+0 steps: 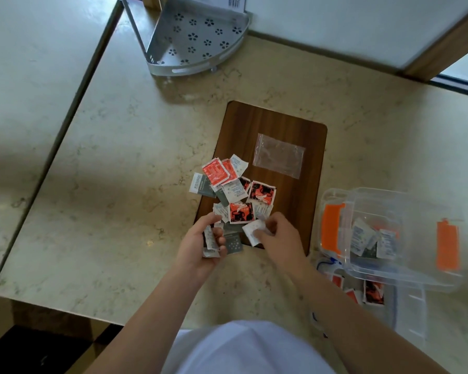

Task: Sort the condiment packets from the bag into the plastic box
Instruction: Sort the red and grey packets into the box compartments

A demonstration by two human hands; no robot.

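Note:
A pile of condiment packets (234, 188), red, white and grey, lies on the left part of a dark wooden board (287, 125). An empty clear zip bag (278, 155) lies flat on the board behind the pile. My left hand (200, 247) holds a few white packets (210, 241) at the pile's near edge. My right hand (278, 236) pinches one white packet (253, 230) beside it. At the right stands a clear plastic box (405, 209) with orange latches, holding several white packets. A second clear tray (411, 306) below it holds red packets.
A grey perforated metal corner shelf (192, 39) stands at the back of the beige marble counter (119, 171). The counter's edge runs diagonally at the left, with a lower surface beyond. A wall and a wooden frame close off the back right.

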